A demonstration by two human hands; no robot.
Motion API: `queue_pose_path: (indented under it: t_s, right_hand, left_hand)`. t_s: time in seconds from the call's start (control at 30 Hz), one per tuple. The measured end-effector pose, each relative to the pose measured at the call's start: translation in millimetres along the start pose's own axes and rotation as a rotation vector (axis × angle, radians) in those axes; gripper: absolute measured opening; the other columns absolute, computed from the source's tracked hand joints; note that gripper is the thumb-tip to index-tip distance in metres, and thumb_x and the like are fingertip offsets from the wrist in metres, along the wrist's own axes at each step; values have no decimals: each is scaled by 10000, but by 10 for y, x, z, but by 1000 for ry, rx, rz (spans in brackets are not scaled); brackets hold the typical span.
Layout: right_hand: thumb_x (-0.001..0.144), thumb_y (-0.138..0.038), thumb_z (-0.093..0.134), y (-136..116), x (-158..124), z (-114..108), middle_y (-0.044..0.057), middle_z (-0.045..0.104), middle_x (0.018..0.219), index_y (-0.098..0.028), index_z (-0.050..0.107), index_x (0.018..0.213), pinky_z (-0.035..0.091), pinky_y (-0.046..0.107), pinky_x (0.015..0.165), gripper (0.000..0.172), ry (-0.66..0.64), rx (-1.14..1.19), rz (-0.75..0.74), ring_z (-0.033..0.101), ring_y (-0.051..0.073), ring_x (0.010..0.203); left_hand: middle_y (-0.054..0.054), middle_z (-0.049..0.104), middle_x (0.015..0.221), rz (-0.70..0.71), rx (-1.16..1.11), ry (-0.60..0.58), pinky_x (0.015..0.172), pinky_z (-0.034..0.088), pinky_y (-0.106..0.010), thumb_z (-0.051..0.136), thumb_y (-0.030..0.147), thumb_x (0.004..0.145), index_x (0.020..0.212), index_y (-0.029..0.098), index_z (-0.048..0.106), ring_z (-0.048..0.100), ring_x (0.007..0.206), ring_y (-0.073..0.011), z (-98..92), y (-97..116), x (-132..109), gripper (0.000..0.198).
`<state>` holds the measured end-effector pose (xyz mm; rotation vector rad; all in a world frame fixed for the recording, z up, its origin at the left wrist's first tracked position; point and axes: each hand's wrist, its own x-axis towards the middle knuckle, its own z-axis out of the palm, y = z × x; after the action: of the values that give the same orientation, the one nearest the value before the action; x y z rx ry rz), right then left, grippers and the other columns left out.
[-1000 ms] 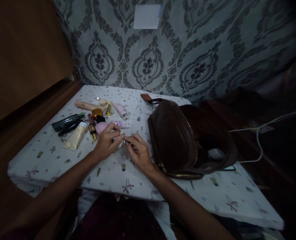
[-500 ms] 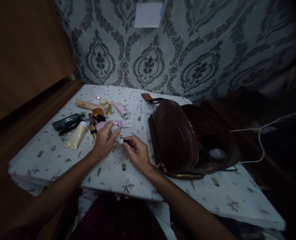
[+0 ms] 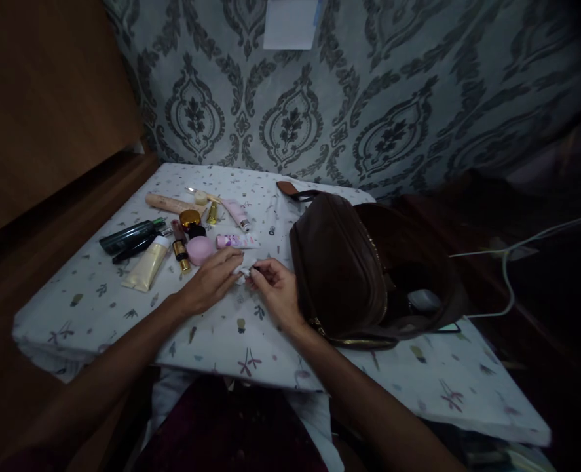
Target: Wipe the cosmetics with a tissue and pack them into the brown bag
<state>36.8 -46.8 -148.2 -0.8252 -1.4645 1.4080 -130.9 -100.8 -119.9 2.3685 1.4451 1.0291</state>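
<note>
Left hand and right hand closed fingertip to fingertip on small white item, low over bench beside brown bag; shifted bagward since earlier, pink round case now uncovered, two-handed pinch kept.

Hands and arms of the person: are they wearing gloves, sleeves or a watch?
No gloves: the left hand and right hand are bare. The left arm and right arm are bare too, with no sleeve showing down to the picture's bottom edge. I can make out no watch, bracelet or ring, though the light is dim.
</note>
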Motion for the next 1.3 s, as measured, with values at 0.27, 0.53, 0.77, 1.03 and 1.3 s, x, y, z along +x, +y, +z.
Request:
queue_pose_path:
  t_s: [0.27,0.53,0.77,1.03,1.3]
  right_hand:
    - [726,-349,734,-14,-22,32,-20,686,689,-218,623,825,580,296,630,198,-4,60,11,668,161,613]
    - [707,-351,774,-24,-18,25,-16,700,706,-219,641,812,593,320,676,215,23,133,24,684,165,615]
    - [744,-360,761,-86,-12,-27,2,707,718,-207,655,848,595,335,698,213,55,85,5,701,179,668]
    - [764,-351,746,-136,1,-58,-1,698,747,-212,657,864,603,326,707,192,112,85,-38,710,175,694]
    - [758,-296,738,-224,-26,-60,-16,671,696,-213,671,827,601,317,703,128,157,60,-62,692,158,667]
  left_hand:
    - [-72,585,942,84,190,133,790,483,-318,469,183,986,964,176,571,545,891,-203,51,1,-3,105]
    - [-98,593,963,175,323,201,783,496,-342,431,97,962,1026,159,592,536,912,-218,57,4,2,184]
    - [-110,594,948,142,379,204,766,495,-356,415,107,968,1016,138,614,528,893,-229,30,-31,-3,207]
    - [-104,604,983,-35,401,238,802,487,-369,449,166,977,1018,156,646,554,932,-238,13,-80,-1,201]
    - [-80,587,964,-202,414,317,815,471,-359,487,181,958,980,170,637,544,924,-233,-50,-81,16,152]
